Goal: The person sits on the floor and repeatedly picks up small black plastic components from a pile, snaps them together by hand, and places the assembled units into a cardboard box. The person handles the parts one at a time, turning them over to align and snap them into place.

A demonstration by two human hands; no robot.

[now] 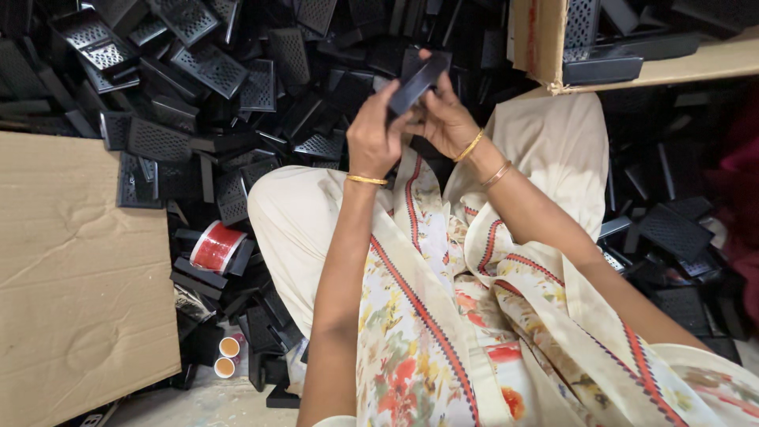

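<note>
Black plastic part (417,81), left hand (371,138) and right hand (444,119) grip closed

The left hand (371,138) and right hand (447,119) cover the lower part of the black part (419,79). The cardboard sheet (71,277) runs off the left edge. The open box (545,39) above the hands is cut off at the top.

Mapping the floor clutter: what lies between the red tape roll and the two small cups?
Head view: black perforated plastic parts lie piled between the red tape roll and the two cups.
</note>
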